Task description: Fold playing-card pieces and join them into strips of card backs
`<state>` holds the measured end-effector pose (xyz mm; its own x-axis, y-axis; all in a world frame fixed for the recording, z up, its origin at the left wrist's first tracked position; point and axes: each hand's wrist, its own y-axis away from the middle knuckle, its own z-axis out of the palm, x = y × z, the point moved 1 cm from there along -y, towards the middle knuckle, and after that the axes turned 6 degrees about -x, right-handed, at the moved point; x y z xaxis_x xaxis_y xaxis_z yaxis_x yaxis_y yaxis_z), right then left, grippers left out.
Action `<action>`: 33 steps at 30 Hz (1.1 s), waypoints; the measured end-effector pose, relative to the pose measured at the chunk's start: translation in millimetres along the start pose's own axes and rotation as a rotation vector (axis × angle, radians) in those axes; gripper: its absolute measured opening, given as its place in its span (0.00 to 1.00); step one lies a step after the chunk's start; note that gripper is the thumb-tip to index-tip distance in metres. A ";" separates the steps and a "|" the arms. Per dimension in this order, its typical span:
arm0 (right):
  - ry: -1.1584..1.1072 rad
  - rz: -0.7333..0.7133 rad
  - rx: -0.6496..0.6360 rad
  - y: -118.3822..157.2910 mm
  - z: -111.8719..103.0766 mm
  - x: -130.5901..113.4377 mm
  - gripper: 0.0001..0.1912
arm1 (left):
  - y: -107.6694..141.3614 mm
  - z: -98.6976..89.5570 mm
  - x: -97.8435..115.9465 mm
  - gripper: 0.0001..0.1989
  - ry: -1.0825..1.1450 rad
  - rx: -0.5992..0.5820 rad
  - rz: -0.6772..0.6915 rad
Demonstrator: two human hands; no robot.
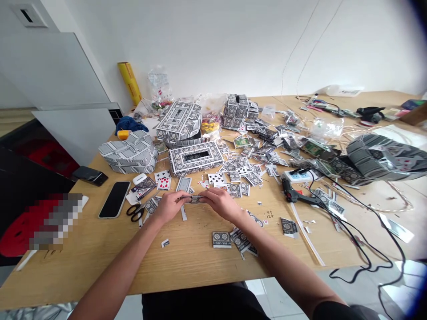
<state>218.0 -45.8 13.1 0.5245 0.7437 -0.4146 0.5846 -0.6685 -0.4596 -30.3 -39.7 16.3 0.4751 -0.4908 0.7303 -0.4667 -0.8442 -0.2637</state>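
Two hands here: left hand (pixel 172 205) and right hand (pixel 220 202), each pinching one end of one small card piece (pixel 195 199) over middle of table (pixel 187 266). Near left hand, one pair of black scissors (pixel 139 209), then one phone (pixel 114 200). Beyond hands, one flat slotted box (pixel 187 168); off right, one glue gun (pixel 295 194). Fingers cover ends of piece, can't tell full shape. Loose cards (pixel 230 166) overlap, tough to count. Curved card bowl (pixel 365 149) cut off at right edge.
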 end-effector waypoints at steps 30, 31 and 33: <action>0.235 -0.014 -0.047 2.5 1.5 0.7 0.07 | 1.4 0.4 -0.1 0.07 -0.111 0.058 0.230; 0.236 -0.009 -0.040 1.6 1.0 0.1 0.07 | 1.0 -0.3 0.8 0.06 -0.115 0.061 0.223; 0.242 0.010 -0.031 -0.4 -0.2 -1.1 0.07 | 0.0 -2.6 2.1 0.07 -0.125 0.074 0.196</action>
<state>217.4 -46.3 13.9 0.6607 0.7185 -0.2172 0.5955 -0.6779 -0.4310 -31.3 -40.2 19.4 0.4715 -0.6661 0.5780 -0.5054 -0.7412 -0.4419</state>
